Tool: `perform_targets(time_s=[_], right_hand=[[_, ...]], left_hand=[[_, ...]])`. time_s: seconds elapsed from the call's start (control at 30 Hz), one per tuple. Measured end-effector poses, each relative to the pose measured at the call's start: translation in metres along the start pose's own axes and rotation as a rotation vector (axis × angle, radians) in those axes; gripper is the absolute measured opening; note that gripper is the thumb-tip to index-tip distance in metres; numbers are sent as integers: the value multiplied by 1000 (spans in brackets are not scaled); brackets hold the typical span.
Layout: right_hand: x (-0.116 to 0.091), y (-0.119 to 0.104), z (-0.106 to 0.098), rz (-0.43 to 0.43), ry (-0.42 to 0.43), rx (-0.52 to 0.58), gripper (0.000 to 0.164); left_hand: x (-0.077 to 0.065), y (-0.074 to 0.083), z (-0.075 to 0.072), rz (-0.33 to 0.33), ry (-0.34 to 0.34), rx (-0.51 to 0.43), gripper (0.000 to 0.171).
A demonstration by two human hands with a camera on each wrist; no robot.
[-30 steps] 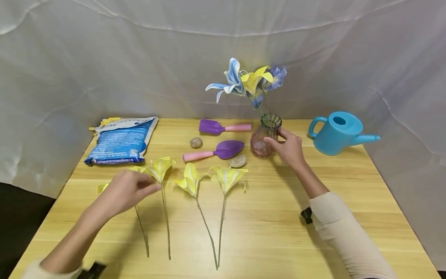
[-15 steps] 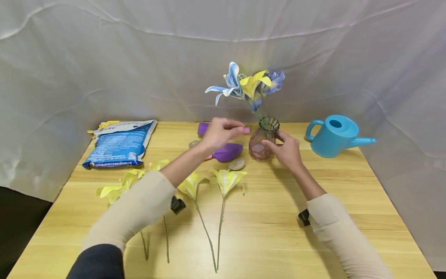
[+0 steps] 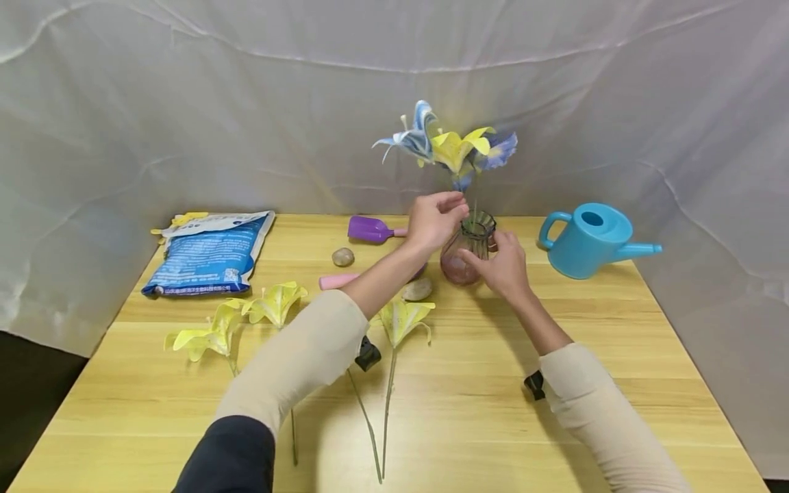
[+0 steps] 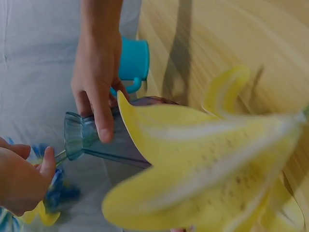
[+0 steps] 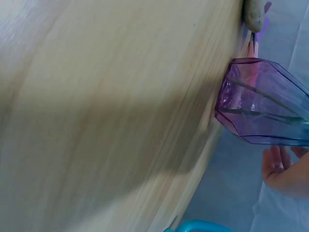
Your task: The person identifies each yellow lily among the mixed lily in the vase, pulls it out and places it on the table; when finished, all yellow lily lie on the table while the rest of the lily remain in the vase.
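Observation:
A purple-tinted glass vase (image 3: 457, 266) with a greenish neck stands on the table, holding a blue-and-white lily (image 3: 411, 142), a yellow lily (image 3: 457, 149) and a violet-blue flower (image 3: 501, 152). My right hand (image 3: 504, 268) grips the vase from its right side. Just above the rim, my left hand (image 3: 434, 220) pinches the flower stems, as the left wrist view shows with the thumb (image 4: 47, 166) against them. Through the glass in the right wrist view, green stems (image 5: 263, 116) reach down inside. Loose yellow lilies (image 3: 403, 320) lie on the table, partly hidden by my left sleeve.
A blue watering can (image 3: 590, 239) stands right of the vase. To the left lie a purple scoop (image 3: 368, 229), a pink handle (image 3: 337, 281), two stones, one brown (image 3: 342, 257) and one pale (image 3: 416, 289), and a blue-and-white bag (image 3: 209, 253). Grey cloth (image 3: 296, 103) hangs behind.
My left hand has moved from over the loose lilies, up and right, to the stems at the vase. The flowers in the vase have shifted slightly right. My right hand stays on the vase.

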State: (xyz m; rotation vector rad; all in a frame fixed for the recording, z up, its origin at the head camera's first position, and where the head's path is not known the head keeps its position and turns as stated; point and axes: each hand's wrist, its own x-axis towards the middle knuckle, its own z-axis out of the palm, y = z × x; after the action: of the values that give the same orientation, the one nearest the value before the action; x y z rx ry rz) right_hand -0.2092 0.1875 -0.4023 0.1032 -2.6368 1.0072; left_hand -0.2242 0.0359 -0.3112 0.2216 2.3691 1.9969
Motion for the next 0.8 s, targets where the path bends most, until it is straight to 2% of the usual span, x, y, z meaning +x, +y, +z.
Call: perform_targets(time_s=[0.13, 0.27, 0.4, 0.47, 0.53, 0.67, 0.8], right_hand=[[1, -2, 1, -1, -16, -58, 58], [0, -3, -1, 28, -65, -38, 64], [-4, -2, -3, 62, -138, 25, 71], [-5, -1, -4, 37, -154, 31, 71], [-5, -1, -5, 10, -152, 31, 67], [-5, -1, -4, -30, -150, 33, 58], [-5, -1, -4, -37, -152, 35, 55]], left_hand=[[3, 4, 7, 6, 42, 134, 31], [5, 6, 14, 21, 81, 282, 32], [8, 7, 22, 90, 114, 426, 25], [10, 7, 25, 138, 130, 511, 17], [12, 6, 30, 166, 131, 573, 20], [16, 2, 39, 170, 126, 645, 26], [21, -3, 44, 162, 159, 655, 26]])
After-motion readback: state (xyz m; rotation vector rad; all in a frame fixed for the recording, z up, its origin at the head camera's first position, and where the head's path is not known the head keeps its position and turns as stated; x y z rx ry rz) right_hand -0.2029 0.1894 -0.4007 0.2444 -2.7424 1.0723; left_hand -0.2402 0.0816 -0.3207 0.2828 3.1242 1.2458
